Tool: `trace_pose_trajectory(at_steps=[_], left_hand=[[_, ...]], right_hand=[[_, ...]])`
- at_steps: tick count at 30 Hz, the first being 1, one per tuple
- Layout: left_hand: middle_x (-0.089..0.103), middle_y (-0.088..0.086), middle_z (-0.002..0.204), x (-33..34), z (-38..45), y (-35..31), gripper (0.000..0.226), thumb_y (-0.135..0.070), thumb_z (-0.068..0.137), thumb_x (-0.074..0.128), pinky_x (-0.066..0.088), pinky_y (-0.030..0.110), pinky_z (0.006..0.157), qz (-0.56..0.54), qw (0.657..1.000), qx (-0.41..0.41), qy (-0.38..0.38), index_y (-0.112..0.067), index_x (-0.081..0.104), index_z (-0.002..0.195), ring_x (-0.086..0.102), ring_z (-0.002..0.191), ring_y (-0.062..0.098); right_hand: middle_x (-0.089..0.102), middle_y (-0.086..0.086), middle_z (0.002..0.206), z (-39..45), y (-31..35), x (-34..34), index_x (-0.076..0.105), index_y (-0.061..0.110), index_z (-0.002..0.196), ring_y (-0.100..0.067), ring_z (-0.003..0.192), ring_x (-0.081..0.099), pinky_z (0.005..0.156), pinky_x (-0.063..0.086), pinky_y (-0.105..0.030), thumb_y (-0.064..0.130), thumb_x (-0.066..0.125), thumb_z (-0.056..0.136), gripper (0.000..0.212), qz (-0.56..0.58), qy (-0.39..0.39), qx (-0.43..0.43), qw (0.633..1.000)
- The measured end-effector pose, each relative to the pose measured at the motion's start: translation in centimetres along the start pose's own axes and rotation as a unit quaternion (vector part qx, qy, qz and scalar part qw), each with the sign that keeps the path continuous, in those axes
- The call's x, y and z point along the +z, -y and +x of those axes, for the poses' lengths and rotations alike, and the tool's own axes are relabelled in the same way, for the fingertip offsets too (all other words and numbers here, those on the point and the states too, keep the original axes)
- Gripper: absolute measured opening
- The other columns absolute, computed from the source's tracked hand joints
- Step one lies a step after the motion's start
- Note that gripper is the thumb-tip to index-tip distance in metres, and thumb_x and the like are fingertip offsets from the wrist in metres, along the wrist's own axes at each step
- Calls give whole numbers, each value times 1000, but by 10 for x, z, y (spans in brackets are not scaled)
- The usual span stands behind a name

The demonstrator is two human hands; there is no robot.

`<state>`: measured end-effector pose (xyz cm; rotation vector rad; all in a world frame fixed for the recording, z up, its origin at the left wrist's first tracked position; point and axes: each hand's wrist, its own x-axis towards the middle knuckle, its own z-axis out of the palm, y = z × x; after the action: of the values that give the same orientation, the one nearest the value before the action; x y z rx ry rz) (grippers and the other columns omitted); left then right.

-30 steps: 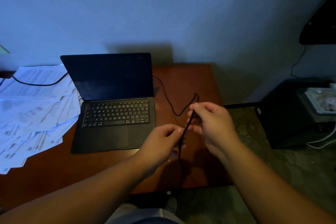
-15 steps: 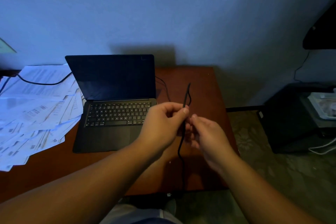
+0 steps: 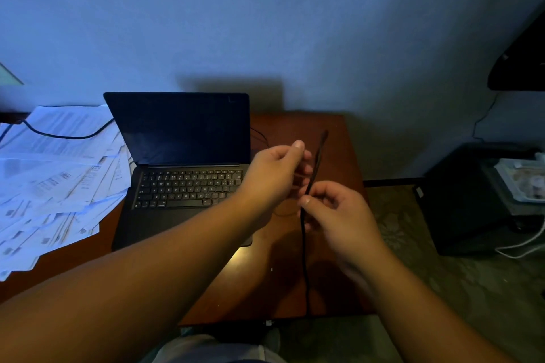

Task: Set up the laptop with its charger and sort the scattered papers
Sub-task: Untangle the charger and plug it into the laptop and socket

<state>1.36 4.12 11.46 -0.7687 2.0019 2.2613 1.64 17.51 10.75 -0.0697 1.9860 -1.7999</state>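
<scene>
Your hands are close together just right of the laptop (image 3: 188,168). Your right hand (image 3: 339,215) pinches the cable (image 3: 303,244), whose end sticks up above it; your left hand (image 3: 277,174) is loosely curled beside the cable, and I cannot tell if it grips. The laptop is open but dark, and seemingly not yet plugged in. The papers (image 3: 56,177) left of the laptop lie scattered, unsorted.

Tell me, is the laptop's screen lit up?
No, the laptop is open, but its screen is dark and shows no picture.
</scene>
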Motion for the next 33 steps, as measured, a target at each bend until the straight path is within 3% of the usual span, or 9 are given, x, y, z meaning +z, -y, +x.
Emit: trace_pose_trajectory(at_steps=[5,8,11,14,19,25,28,31,33], left_hand=[[72,-3,81,-12,-18,21,41,-46,108,39,54,38,78,77,986,-73,132,-18,69,99,68,74,14],[73,3,94,-22,-25,24,41,-42,109,38,51,39,82,94,970,-85,209,-14,67,108,69,85,20],[76,6,100,-25,-28,23,16,-23,106,53,53,35,79,103,966,-57,228,-16,67,110,71,89,24],[77,6,95,-23,-28,21,12,-7,100,62,56,33,74,112,969,-20,220,-17,66,107,72,84,21],[74,1,83,-19,-27,10,12,-6,100,62,56,28,65,76,976,8,204,-14,67,107,70,72,15],[74,2,82,-20,-12,-16,12,-10,100,62,52,21,53,-36,994,31,102,-12,68,110,67,65,13],[74,-2,81,-20,1,-30,7,-14,101,62,50,20,52,-82,994,45,49,-17,69,101,67,63,8],[72,-2,81,-19,12,-45,12,-18,102,62,51,20,55,-108,993,42,12,-15,69,93,65,61,7],[72,0,85,-18,16,-50,11,-20,102,62,53,22,57,-107,994,36,8,-12,69,100,66,63,8]], right_hand=[[64,-5,65,18,19,-6,74,16,77,-18,59,53,59,47,-35,1,61,96,27,110,-24,20,993],[63,0,63,30,34,-9,67,13,82,-12,59,55,51,46,-21,5,60,98,19,181,-38,48,982],[64,3,64,43,43,-8,65,14,80,-7,58,58,51,44,-19,9,61,99,20,220,-58,49,972],[67,2,68,50,46,-4,66,12,85,-7,60,61,53,47,-20,10,61,99,15,239,-64,47,968],[73,-5,79,45,38,-6,70,7,99,-15,68,69,58,54,-27,19,57,102,18,180,-68,66,979],[66,-6,67,17,17,-3,67,6,87,-18,59,63,61,50,-31,34,45,107,40,101,-21,105,989],[59,-7,64,5,10,4,63,5,84,-16,53,52,50,38,-25,40,47,100,42,107,29,97,989],[56,-3,62,-1,8,6,62,7,80,-14,50,45,50,30,-26,27,47,102,33,84,54,56,993],[53,-2,60,-2,11,7,61,7,80,-14,50,43,50,28,-27,18,42,107,35,84,40,46,995]])
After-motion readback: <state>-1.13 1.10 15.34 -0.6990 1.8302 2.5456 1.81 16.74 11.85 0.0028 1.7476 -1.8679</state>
